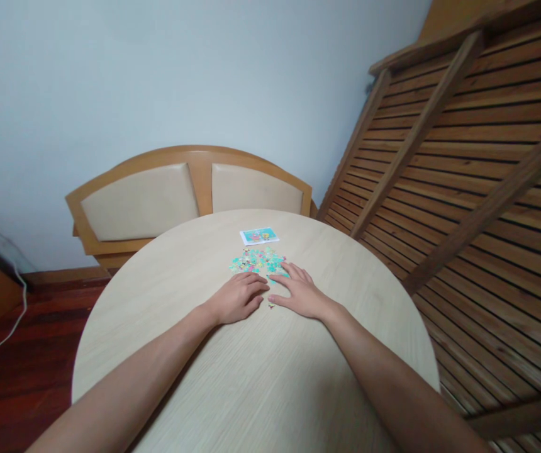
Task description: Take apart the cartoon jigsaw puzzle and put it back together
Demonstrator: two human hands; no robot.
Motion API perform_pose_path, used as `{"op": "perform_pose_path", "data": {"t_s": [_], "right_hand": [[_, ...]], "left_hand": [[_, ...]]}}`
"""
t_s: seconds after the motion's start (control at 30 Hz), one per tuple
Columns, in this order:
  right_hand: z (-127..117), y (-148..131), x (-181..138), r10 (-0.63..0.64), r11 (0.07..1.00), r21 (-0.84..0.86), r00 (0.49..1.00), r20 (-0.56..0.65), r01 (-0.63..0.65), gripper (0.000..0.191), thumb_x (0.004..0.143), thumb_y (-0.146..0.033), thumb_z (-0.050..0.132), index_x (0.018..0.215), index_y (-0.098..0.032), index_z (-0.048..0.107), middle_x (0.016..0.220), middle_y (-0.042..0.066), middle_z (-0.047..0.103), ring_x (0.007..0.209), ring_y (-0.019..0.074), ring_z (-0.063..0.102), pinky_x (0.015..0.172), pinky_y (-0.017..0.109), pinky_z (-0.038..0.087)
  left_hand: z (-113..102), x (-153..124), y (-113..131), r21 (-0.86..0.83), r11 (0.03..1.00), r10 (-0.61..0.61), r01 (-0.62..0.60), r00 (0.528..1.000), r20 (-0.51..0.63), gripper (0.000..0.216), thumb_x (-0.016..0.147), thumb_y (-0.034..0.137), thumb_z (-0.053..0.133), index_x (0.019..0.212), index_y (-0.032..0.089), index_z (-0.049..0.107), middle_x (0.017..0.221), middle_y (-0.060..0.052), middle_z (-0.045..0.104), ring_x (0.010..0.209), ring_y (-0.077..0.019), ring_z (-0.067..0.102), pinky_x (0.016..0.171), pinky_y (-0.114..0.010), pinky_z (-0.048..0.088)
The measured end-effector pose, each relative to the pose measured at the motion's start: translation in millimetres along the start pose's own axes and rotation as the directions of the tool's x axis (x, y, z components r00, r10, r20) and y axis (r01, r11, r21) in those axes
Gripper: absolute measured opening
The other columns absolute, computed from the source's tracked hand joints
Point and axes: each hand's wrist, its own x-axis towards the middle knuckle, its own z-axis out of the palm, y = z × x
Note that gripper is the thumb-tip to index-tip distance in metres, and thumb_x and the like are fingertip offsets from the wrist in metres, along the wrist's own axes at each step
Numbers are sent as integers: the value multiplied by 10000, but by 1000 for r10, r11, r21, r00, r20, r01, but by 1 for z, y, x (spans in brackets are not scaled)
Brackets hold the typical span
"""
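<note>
A heap of small turquoise and pink puzzle pieces [257,259] lies on the round pale wooden table [180,270]. My left hand [238,297] rests palm down at the heap's near edge, fingers together and slightly curled. My right hand [299,292] lies flat beside it, fingers stretched out and touching the nearest pieces. One loose piece [271,306] sits between the two hands. A small picture card [259,236] lies flat just beyond the heap.
A wooden bench with two beige padded backs [190,189] stands behind the table against a pale wall. A slatted wooden frame [478,163] leans at the right. Dark red floor and a white cable [11,321] show at the left.
</note>
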Motion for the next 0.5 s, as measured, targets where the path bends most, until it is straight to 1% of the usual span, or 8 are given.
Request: {"op": "perform_pose_path", "data": {"t_s": [0.07,0.17,0.27,0.37,0.5], "right_hand": [[1,-1,0,-36,999,9,999,10,36,619,872,-665,553,1408,-356,533,1616,100,270,1500,350,185,1182,565,156],[2,-1,2,-56,998,17,998,7,56,566,895,-632,541,1389,-356,554,1610,95,287,1496,346,196,1176,569,164],[2,-1,4,-49,999,15,999,-1,49,524,910,-601,536,1370,-353,572,1601,89,309,1488,340,220,1173,572,171],[2,-2,5,-27,1000,3,1000,-8,27,516,919,-594,523,1369,-347,573,1592,94,330,1486,339,231,1174,570,173],[-1,2,5,14,1000,-21,1000,-6,-14,541,917,-596,519,1394,-343,554,1590,90,336,1478,355,242,1175,576,166]], "left_hand": [[4,-1,-3,33,998,-50,50,998,-29,334,953,263,495,1263,190,595,1290,-115,624,1239,-249,544,1092,-435,417],[10,1,-11,87,986,-137,143,988,-71,418,951,340,514,1327,162,548,1391,-138,567,1332,-282,472,1140,-480,358],[14,8,-18,120,972,-196,202,979,-55,490,953,394,502,1373,141,521,1456,-143,518,1397,-312,401,1166,-505,307],[15,17,-21,118,971,-207,206,978,-4,529,946,398,498,1420,162,486,1488,-124,493,1411,-327,383,1165,-531,290],[13,19,-21,91,984,-152,151,988,5,531,923,392,524,1411,187,489,1448,-117,533,1376,-313,427,1166,-532,281]]}}
